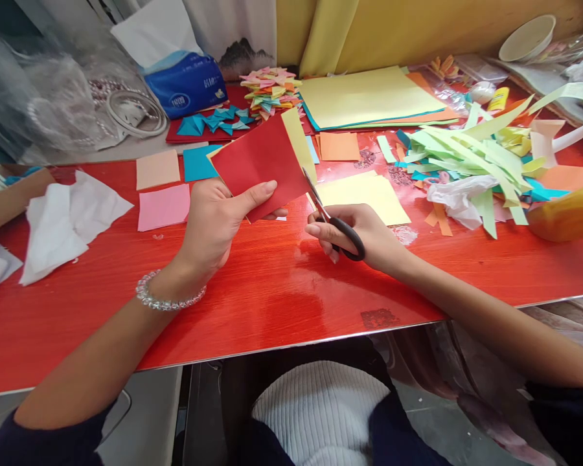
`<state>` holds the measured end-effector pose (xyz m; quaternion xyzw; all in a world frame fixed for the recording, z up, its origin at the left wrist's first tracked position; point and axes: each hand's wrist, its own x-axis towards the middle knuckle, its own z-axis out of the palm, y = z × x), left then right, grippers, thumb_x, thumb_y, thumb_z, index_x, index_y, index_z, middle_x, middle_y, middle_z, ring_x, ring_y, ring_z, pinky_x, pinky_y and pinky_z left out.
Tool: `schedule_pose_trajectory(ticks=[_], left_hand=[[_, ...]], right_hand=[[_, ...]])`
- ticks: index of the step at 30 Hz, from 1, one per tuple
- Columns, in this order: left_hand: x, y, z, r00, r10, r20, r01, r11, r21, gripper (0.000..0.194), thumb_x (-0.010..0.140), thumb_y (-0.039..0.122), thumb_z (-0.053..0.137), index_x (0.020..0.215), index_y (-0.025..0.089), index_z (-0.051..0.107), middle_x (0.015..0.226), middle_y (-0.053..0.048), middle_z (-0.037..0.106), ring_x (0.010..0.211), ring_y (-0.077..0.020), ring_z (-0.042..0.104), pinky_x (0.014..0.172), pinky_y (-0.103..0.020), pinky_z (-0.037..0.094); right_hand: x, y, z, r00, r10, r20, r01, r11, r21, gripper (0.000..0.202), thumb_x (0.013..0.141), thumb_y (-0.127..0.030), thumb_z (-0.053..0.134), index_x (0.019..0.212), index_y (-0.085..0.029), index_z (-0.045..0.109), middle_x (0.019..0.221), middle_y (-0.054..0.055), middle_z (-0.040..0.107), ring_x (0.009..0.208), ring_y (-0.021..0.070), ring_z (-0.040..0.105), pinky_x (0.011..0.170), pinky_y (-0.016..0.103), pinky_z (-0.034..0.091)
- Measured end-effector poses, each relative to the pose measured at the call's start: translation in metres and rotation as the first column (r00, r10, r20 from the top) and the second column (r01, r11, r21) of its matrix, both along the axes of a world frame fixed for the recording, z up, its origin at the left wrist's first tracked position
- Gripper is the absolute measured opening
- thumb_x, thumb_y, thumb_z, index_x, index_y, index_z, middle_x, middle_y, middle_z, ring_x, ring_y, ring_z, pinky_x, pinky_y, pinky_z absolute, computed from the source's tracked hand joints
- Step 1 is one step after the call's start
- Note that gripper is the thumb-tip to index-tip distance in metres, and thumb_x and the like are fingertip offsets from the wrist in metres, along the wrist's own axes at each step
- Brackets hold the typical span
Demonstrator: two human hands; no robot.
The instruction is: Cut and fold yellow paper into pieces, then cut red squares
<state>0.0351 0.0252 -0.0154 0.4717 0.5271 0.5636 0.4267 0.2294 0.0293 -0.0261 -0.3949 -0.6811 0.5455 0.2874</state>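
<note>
Between thumb and fingers, my left hand (223, 217) grips a red paper sheet (260, 162) held up over the table. A yellow sheet (298, 145) shows behind its right side, and my left hand seems to hold both together. My right hand (359, 230) is closed round black-handled scissors (347, 236). Their blades point up and left, at the right edge of the papers. Just beyond the scissors lies pale yellow paper (369, 197). Left of my left hand are a pink square (164, 207), a peach square (158, 169) and a blue square (199, 162).
Green paper strips (466, 155) heap up on the right, near an orange see-through object (571, 213). At the back stand a blue tissue pack (182, 84), folded paper pieces (272, 90) and large yellow sheets (369, 97). Crumpled white tissue (68, 220) lies left on the red table (252, 304).
</note>
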Motion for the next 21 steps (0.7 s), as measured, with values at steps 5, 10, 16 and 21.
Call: schedule_pose_trajectory(ticks=[5, 10, 16, 21], left_hand=[[0.0013, 0.0009, 0.0005, 1.0, -0.02, 0.015, 0.02, 1.0, 0.011, 0.027, 0.062, 0.028, 0.078, 0.048, 0.016, 0.059, 0.048, 0.003, 0.052, 0.061, -0.0207, 0.069, 0.053, -0.027, 0.052], [0.0016, 0.0023, -0.0007, 0.998, -0.049, 0.03, 0.048, 0.998, 0.027, 0.028, 0.064, 0.029, 0.076, 0.046, 0.016, 0.058, 0.048, 0.003, 0.055, 0.056, -0.0185, 0.067, 0.056, -0.028, 0.055], [-0.0005, 0.0027, -0.0009, 0.998, -0.067, 0.013, 0.067, 0.997, 0.026, 0.031, 0.064, 0.03, 0.076, 0.044, 0.017, 0.057, 0.042, 0.004, 0.049, 0.055, -0.0182, 0.067, 0.056, -0.028, 0.056], [0.0005, 0.0011, 0.002, 0.996, -0.088, 0.015, 0.088, 0.996, 0.009, 0.031, 0.066, 0.029, 0.075, 0.045, 0.016, 0.057, 0.046, 0.001, 0.057, 0.055, -0.0193, 0.068, 0.054, -0.026, 0.055]], right_hand=[[0.0, -0.0003, -0.0007, 1.0, -0.013, -0.002, 0.013, 1.0, -0.013, 0.04, 0.075, -0.054, 0.063, 0.063, -0.017, 0.052, 0.048, -0.004, 0.05, 0.041, 0.0072, 0.045, 0.043, 0.023, 0.031], [-0.0013, -0.0015, -0.0025, 1.0, -0.015, -0.022, 0.014, 1.0, -0.024, 0.041, 0.074, -0.053, 0.064, 0.061, -0.018, 0.049, 0.05, -0.004, 0.05, 0.041, 0.0067, 0.045, 0.044, 0.024, 0.032], [-0.0022, -0.0026, -0.0047, 0.998, -0.017, -0.059, 0.014, 0.999, -0.04, 0.039, 0.075, -0.051, 0.065, 0.063, -0.017, 0.05, 0.05, -0.005, 0.049, 0.04, 0.0062, 0.044, 0.043, 0.023, 0.031], [-0.0037, -0.0031, -0.005, 0.998, -0.032, -0.059, 0.027, 0.996, -0.082, 0.042, 0.074, -0.054, 0.063, 0.061, -0.017, 0.051, 0.049, -0.004, 0.05, 0.04, 0.0063, 0.044, 0.043, 0.024, 0.031]])
